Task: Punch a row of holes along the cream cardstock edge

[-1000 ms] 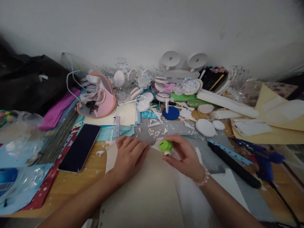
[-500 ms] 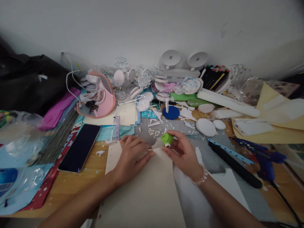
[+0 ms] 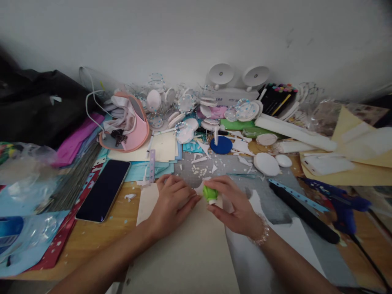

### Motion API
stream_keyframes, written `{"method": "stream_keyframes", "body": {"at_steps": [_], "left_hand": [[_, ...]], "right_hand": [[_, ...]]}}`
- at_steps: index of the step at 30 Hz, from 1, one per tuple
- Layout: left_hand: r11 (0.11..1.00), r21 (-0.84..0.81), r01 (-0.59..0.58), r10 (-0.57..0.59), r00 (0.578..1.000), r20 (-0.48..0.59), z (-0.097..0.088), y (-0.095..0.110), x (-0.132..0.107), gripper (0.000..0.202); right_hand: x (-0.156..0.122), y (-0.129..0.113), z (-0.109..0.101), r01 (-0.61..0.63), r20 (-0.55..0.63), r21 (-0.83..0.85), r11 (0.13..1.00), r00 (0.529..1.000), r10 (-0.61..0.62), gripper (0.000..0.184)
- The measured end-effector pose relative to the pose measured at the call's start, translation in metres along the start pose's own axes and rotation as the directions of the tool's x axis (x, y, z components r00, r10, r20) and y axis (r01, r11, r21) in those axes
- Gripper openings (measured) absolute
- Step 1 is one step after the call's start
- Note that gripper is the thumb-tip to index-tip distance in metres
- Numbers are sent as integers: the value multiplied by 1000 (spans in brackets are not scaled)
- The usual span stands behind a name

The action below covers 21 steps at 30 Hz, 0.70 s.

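A large cream sheet of paper [image 3: 183,253] lies in front of me, with small holes near its left edge. My left hand [image 3: 173,202] rests palm down on its upper part, fingers loosely bent and nothing visible gripped. Between the thumb and fingers of my right hand [image 3: 234,204] is a small green craft paper punch [image 3: 210,193] with a white part facing down, at the sheet's top edge. Whether the punch has paper in its slot cannot be seen. Tiny punched bits [image 3: 198,169] lie just beyond.
A phone [image 3: 104,190] lies left of the sheet. On the right are white paper [image 3: 290,245], a black-handled tool [image 3: 306,214] and a blue glue gun [image 3: 343,204]. Along the wall stand a pink visor [image 3: 139,130], white discs with beads, and markers [image 3: 277,100].
My right hand has shifted slightly left with the paper punch, which has turned so its white part points down. My left hand has stayed nearly in place.
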State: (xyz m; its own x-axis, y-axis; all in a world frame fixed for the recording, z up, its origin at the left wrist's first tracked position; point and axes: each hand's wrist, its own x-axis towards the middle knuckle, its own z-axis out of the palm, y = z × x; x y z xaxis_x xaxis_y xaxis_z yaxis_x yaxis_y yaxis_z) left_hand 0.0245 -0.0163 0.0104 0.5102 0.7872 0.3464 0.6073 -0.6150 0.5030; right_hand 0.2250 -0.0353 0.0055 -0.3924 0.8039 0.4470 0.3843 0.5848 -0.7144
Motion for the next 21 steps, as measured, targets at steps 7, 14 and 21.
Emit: {"method": "stream_keyframes", "body": {"at_steps": [7,14,21], "left_hand": [[999,-31,-12,11,1000,-25,1,0,-2,12],[999,-16,-32,31,999,-31,3,1,-1,11],[1000,-5,-29,29,1000,-2,2,2,-2,12]], "right_hand": [[2,2,2,-1,35,-46,999,999,2,50],[3,2,1,-31,21,7,999,999,31,51],[5,-2,-2,-36,34,60,998,999,34,48]]}}
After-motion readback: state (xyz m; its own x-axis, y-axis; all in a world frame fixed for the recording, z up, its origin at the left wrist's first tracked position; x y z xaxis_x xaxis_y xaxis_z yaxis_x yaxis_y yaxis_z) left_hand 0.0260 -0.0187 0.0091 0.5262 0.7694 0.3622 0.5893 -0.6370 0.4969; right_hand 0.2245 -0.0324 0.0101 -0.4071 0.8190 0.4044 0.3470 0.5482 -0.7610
